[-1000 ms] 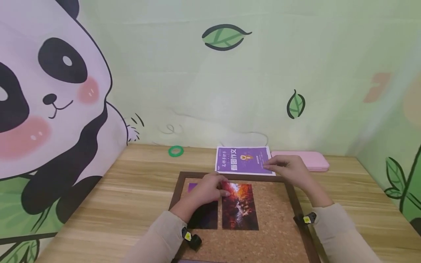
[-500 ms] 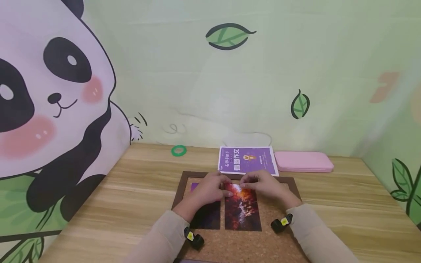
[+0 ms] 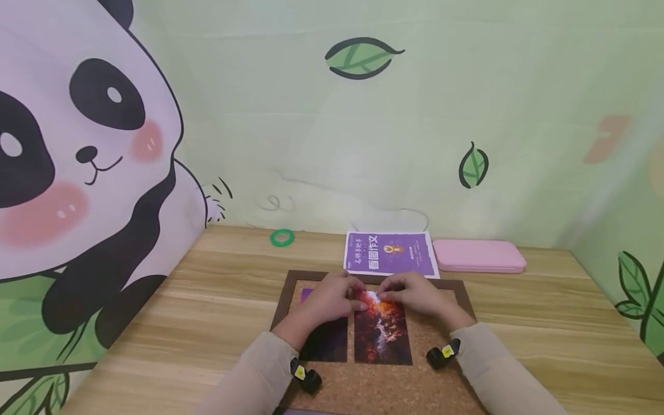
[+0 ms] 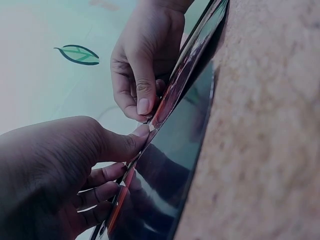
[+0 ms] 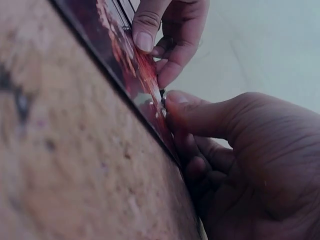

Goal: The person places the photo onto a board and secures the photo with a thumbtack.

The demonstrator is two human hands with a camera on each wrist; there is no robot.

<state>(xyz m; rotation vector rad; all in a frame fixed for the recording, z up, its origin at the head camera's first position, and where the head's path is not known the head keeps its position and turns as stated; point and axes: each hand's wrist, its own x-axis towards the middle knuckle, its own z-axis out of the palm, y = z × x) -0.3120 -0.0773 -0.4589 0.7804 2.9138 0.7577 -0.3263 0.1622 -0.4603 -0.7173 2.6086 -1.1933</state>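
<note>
A red and orange photo (image 3: pixel 384 331) lies on the brown-framed cork board (image 3: pixel 373 386). My left hand (image 3: pixel 332 295) holds the photo at its upper left, thumb on the picture side and the other fingers bent by its top edge. Facing it at the same edge, my right hand (image 3: pixel 417 295) pinches a small shiny pin (image 5: pixel 163 95) between thumb and index finger. The pin is mostly covered by the fingertips. Beside this picture, a second, dark photo (image 3: pixel 329 344) with a purple upper corner is partly hidden under my left forearm and hand.
Behind the board a purple and white book (image 3: pixel 391 258) lies on the wooden table (image 3: pixel 223 305). Right of it is a pink case (image 3: pixel 479 255); farther left, a green ring (image 3: pixel 274 238). A purple strip shows at the bottom edge. A panda-printed wall (image 3: pixel 290 127) stands behind.
My right hand has come left and down from over the book to the photo's top edge, then stayed there. The left hand has kept its place on the photo.
</note>
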